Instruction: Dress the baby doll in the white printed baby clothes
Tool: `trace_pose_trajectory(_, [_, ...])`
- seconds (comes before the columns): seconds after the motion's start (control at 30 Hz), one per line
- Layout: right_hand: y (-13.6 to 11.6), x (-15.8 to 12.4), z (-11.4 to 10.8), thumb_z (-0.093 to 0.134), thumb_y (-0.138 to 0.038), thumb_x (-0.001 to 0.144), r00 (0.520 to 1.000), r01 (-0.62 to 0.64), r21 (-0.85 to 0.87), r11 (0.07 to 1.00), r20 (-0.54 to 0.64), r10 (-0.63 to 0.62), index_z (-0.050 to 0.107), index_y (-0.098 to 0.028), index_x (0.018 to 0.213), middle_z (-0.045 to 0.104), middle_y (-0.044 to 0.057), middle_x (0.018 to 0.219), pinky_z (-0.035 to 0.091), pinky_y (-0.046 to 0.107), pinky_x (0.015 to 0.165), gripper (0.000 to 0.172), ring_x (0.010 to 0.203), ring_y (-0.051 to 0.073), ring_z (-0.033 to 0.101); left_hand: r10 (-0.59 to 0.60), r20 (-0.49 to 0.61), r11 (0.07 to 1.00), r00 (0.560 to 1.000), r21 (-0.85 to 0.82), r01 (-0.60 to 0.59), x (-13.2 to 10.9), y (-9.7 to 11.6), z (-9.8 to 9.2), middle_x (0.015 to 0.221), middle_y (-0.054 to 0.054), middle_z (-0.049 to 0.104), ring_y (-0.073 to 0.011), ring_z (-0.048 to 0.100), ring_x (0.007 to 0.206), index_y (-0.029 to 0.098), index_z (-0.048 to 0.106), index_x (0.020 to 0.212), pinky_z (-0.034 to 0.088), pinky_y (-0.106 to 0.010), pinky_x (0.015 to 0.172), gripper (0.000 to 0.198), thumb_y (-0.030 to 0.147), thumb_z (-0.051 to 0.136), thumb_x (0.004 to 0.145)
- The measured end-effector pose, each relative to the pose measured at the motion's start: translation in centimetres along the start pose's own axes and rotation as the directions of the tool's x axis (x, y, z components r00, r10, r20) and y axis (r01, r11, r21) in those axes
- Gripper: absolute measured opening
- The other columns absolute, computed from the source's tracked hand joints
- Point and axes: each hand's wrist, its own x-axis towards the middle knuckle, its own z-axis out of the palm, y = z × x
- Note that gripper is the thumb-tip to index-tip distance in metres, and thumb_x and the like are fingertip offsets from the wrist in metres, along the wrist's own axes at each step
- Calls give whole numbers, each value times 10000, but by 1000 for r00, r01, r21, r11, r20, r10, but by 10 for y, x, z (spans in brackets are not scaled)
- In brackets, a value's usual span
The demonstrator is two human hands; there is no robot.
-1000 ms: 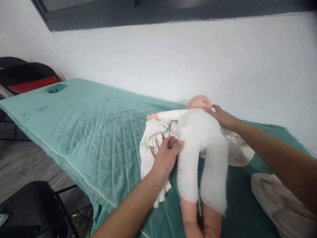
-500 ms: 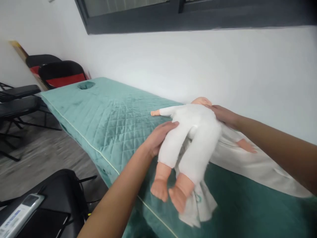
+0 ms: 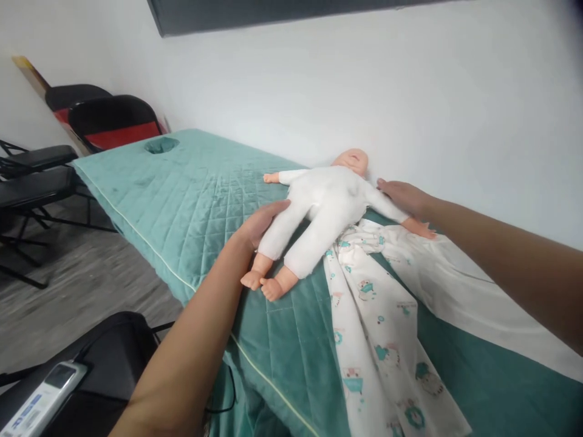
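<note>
A baby doll in a white one-piece suit lies on its back on a teal quilted massage table, head toward the wall. My left hand rests flat against the doll's left leg, fingers stretched out. My right hand lies flat by the doll's far arm, fingers extended, touching its sleeve. A white patterned cloth with small teal animal prints is spread on the table beside the doll's legs, running toward me. A plain white cloth lies under my right forearm.
The white wall runs close behind the table. Black and red folding chairs stand at the far left. A black seat with a remote-like device on it sits at the lower left. The table has a face hole at its far end.
The doll was moved left off the cloths and laid down flat on the teal cover. The patterned cloth is now uncovered and spread out. Both hands stayed on the doll.
</note>
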Motion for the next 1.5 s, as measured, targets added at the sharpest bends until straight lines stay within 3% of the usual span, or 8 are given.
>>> trace_pose_trajectory(0.17, [66,-66,-44,290,-752,866,967,-250,-187,950,-98,235,596,-222,769,693,174,933,371,496,866,619,950,381,575,126,-325,970,937,236,-49,-39,-12,2,1112,-82,702,-252,644,992,184,664,1107,513,-371,891,425,481,578,815])
trace_pose_trajectory(0.4, [97,-188,-84,441,-705,840,999,16,-545,838,39,6,550,-244,713,638,149,784,375,428,690,490,760,339,598,544,-665,776,511,631,-5,-142,-30,49,1100,-80,660,-216,608,1040,181,617,1052,498,-335,882,283,383,524,876])
trace_pose_trajectory(0.6, [65,-278,-83,468,-649,863,958,194,-544,816,283,-39,551,-237,819,676,139,864,409,398,691,423,788,318,635,394,-252,563,884,826,-15,-166,-47,159,1214,-116,574,-235,635,946,216,531,1265,512,-368,794,457,475,530,887])
trace_pose_trajectory(0.7, [49,-320,-82,492,-615,856,901,204,-469,859,434,23,584,-222,832,690,107,905,438,391,757,404,860,311,645,279,-121,367,953,930,10,-170,-59,211,1174,-131,554,-286,623,982,233,488,1327,510,-369,742,495,388,575,865])
trace_pose_trajectory(0.87, [33,-358,-89,492,-555,876,884,1,-84,996,465,38,602,-215,731,693,51,762,477,379,795,386,760,243,647,345,67,429,936,876,-220,-194,-71,270,1076,-75,575,-206,614,931,208,575,1099,501,-328,810,346,58,444,817])
trace_pose_trajectory(1.07, [14,-337,-76,520,-594,867,934,-332,397,856,267,238,557,-198,1067,722,110,958,532,389,750,445,874,265,687,541,275,521,795,632,-573,-237,-68,334,1027,-77,550,-190,587,925,197,591,1098,526,-330,823,354,67,440,806])
trace_pose_trajectory(1.3, [-8,-358,-42,677,-587,754,916,78,-106,991,399,-29,479,-165,1147,647,155,1138,469,372,801,609,989,308,627,577,544,464,609,395,-793,-268,-94,332,1163,-98,601,-196,612,1040,222,572,1189,531,-334,909,355,150,501,849])
trace_pose_trajectory(1.5, [-11,-386,-40,520,-139,790,728,567,-215,795,583,-362,548,-187,1061,660,106,1061,445,322,717,277,886,238,638,551,389,367,738,682,-633,-259,-81,270,1414,-146,468,-272,436,1344,237,422,1380,414,-493,1087,564,134,540,839])
